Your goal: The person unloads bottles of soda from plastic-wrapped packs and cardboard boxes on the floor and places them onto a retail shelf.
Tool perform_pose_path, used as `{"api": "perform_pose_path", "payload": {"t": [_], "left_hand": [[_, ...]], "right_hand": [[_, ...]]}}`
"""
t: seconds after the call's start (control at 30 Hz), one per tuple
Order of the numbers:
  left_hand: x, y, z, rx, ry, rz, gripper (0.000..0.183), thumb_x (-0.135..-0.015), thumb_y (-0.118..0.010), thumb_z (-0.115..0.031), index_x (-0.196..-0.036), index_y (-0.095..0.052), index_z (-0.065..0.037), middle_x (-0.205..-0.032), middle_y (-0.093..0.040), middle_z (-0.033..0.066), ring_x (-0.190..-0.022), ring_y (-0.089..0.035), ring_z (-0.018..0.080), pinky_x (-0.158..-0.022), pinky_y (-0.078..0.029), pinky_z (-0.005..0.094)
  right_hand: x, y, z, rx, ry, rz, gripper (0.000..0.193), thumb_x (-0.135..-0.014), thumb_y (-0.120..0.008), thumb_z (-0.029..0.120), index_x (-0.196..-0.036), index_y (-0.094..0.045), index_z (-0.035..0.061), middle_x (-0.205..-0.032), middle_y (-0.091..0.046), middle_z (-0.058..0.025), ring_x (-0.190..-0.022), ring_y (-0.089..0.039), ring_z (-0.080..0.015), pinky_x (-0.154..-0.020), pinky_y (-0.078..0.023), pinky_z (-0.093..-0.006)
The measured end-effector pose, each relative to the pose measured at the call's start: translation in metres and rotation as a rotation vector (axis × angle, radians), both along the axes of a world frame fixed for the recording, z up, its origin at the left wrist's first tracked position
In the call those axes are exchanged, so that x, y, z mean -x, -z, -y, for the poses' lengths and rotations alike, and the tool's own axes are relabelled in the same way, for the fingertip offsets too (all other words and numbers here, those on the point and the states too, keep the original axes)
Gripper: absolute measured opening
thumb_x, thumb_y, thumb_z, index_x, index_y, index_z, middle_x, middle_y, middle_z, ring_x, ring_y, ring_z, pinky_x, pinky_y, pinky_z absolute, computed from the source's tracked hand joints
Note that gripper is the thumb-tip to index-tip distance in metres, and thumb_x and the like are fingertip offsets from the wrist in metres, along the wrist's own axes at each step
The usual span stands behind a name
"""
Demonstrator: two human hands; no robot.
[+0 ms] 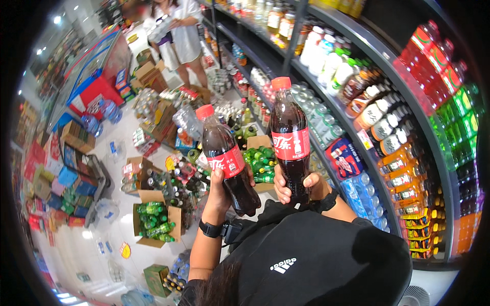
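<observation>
Two cola bottles with red caps and red labels are held up in front of me, side by side and apart. My left hand (218,189) is wrapped round the lower part of the left cola bottle (227,153), which leans with its cap to the left. My right hand (317,186) grips the right cola bottle (290,115) near its base; this one stands nearly upright and higher. Both bottles are full of dark liquid almost to the neck. Black bands sit on both wrists.
To the right, dark shelves (334,109) hold rows of bottled drinks. On the floor at left stand open cartons, among them a carton of green bottles (176,219), plus many loose bottles. A loaded trolley (102,191) stands further left. Another person (178,35) in white stands at the back.
</observation>
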State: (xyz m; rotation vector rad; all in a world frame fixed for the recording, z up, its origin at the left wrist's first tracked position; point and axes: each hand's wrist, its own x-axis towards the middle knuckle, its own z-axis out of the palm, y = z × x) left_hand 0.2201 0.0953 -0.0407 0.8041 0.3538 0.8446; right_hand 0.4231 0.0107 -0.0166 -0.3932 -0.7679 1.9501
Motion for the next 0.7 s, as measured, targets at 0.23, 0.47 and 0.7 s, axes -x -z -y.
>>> {"api": "perform_pose_path", "payload": {"t": [0.23, 0.47, 0.7], "left_hand": [[-0.117, -0.032, 0.004, -0.004, 0.177, -0.215, 0.084, -0.079, -0.019, -0.077, -0.097, -0.053, -0.002, -0.077, -0.059, 0.0111, -0.065, -0.059, 0.0203, -0.056, -0.048, 0.0297], [-0.19, -0.047, 0.004, -0.082, 0.28, -0.27, 0.085, -0.083, -0.011, -0.072, -0.093, -0.054, 0.0, -0.074, -0.06, 0.011, -0.064, -0.059, 0.0213, -0.057, -0.048, 0.0313], [-0.232, -0.054, -0.002, -0.026, 0.439, -0.193, 0.085, -0.083, -0.011, -0.072, -0.092, -0.055, 0.0, -0.075, -0.059, 0.0103, -0.066, -0.059, 0.0214, -0.058, -0.048, 0.0319]], "right_hand": [[-0.072, -0.002, 0.044, -0.041, 0.177, -0.092, 0.053, -0.062, -0.065, 0.032, -0.099, -0.047, -0.0021, -0.077, -0.054, -0.0094, -0.071, -0.057, -0.0201, -0.068, -0.046, -0.0299], [-0.11, 0.001, 0.066, -0.008, 0.377, -0.143, 0.05, -0.058, -0.068, 0.032, -0.09, -0.045, -0.0003, -0.069, -0.053, -0.009, -0.066, -0.057, -0.0231, -0.063, -0.046, -0.0321], [-0.122, -0.008, 0.078, 0.034, 0.578, -0.095, 0.051, -0.058, -0.069, 0.034, -0.089, -0.047, -0.0004, -0.066, -0.053, -0.0085, -0.062, -0.056, -0.0214, -0.062, -0.047, -0.0318]]}}
